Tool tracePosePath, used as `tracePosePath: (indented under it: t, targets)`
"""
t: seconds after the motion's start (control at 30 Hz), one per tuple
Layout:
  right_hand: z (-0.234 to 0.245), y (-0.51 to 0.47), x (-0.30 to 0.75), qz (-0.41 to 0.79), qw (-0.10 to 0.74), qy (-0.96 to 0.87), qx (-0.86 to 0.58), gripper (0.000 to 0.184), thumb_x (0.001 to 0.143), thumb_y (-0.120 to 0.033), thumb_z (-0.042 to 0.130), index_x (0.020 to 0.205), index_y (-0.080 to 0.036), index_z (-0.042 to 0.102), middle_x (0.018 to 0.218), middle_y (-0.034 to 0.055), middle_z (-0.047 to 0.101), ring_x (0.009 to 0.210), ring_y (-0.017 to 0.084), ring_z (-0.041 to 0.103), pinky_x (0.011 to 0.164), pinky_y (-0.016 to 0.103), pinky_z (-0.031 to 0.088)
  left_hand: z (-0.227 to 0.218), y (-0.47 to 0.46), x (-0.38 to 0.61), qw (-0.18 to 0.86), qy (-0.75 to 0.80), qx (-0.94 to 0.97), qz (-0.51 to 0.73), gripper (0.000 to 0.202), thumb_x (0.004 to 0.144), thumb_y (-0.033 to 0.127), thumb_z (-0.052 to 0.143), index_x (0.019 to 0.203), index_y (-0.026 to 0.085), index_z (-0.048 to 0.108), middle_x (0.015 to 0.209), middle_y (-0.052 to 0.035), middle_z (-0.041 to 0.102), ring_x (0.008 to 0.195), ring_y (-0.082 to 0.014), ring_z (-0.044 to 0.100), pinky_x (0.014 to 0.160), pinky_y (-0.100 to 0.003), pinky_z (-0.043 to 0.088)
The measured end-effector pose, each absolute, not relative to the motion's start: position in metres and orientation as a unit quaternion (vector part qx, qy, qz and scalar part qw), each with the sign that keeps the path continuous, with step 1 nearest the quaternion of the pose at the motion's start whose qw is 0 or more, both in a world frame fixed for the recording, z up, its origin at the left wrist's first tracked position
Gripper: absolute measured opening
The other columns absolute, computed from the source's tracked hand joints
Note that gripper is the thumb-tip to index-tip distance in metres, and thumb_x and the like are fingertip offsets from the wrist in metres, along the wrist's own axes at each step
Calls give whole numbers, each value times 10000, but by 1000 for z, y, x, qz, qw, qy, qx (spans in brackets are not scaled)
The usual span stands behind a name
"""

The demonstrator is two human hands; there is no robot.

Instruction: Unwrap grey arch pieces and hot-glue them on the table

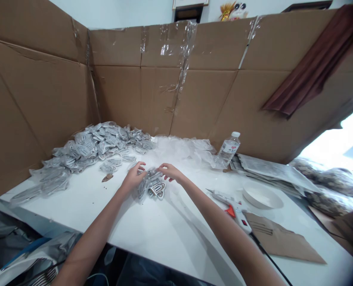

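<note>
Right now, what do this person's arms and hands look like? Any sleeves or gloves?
Both arms are bare as far up as the picture reaches: no sleeves show on the left arm or the right arm. The left hand and right hand wear no gloves, and no watch or bracelet shows at either wrist. Rings are too small to tell.

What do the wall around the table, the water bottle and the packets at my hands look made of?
Wall: brown cardboard, matte, creased, seams joined with glossy clear tape. Water bottle: clear plastic, see-through, white cap. Packets at the left hand and right hand: probably thin clear plastic film, wrinkled and glinting.
</note>
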State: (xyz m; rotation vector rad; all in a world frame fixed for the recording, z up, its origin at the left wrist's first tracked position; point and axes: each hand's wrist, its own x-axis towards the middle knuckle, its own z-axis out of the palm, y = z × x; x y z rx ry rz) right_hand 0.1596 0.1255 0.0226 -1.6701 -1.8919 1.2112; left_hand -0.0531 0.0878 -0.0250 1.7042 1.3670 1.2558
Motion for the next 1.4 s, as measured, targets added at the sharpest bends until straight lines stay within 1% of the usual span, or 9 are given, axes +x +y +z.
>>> tracePosePath:
  t: [0.13,0.37,0.6,0.8,0.9,0.97,1.1,1.2,1.4]
  targets:
    - [18,126,159,422,191,-680,-568,321,960,-378,615,1191,-155,610,1100,64,645,895,153,641,759,333,575,-28,90,-56,286,534,655,452,260,961,353,629,1124,151,627,995,-45,655,835,-160,629,815,-362,547]
    - [19,132,164,430,217,-709,-515,291,955,-340,627,1172,-148,605,1051,48,638,824,126,627,682,281,564,-32,92,-59,241,556,682,409,268,952,338,648,1136,145,633,1137,-77,650,1032,-211,635,940,-438,536]
    - [11,132,172,450,223,-706,-500,305,948,-317,637,1201,-153,591,1027,40,632,773,111,613,642,258,553,-30,90,-59,217,575,692,379,282,952,343,648,1154,147,628,1143,-79,650,997,-201,642,916,-425,549]
    - [16,131,173,437,312,-705,-464,391,946,-298,632,1304,-169,539,1059,47,641,803,127,631,697,293,564,-28,90,-57,205,580,701,362,277,955,337,645,1156,147,629,1155,-81,653,1014,-202,646,915,-418,554]
    - [25,134,176,406,361,-706,-455,480,941,-273,625,1388,-183,476,1093,54,659,849,142,647,743,309,558,-26,87,-55,191,600,692,352,284,954,339,644,1165,149,626,1156,-80,654,1001,-198,648,902,-410,556]
    - [31,134,180,381,374,-710,-458,474,952,-286,605,1395,-183,471,1079,51,673,822,135,644,737,303,547,-24,84,-55,171,629,675,347,282,948,344,646,1152,150,629,1150,-79,653,1017,-208,641,910,-422,548]
    - [33,131,185,344,321,-740,-480,326,969,-381,588,1203,-154,608,929,24,674,697,110,606,677,289,531,-18,77,-54,114,686,633,339,246,919,334,658,1089,158,642,1166,-90,640,1144,-264,585,965,-476,503]
    - [29,126,183,332,244,-774,-481,287,953,-404,616,1082,-150,653,915,24,676,739,116,623,710,299,543,-15,74,-53,80,695,631,335,206,913,314,654,1052,162,653,1198,-100,631,1239,-291,526,1007,-489,473]
    - [27,112,192,289,110,-815,-489,355,932,-411,640,1185,-163,617,1073,57,673,844,143,644,776,337,553,-5,84,-49,77,635,707,304,216,979,305,604,1130,162,661,1262,-86,638,1232,-242,571,1091,-496,439]
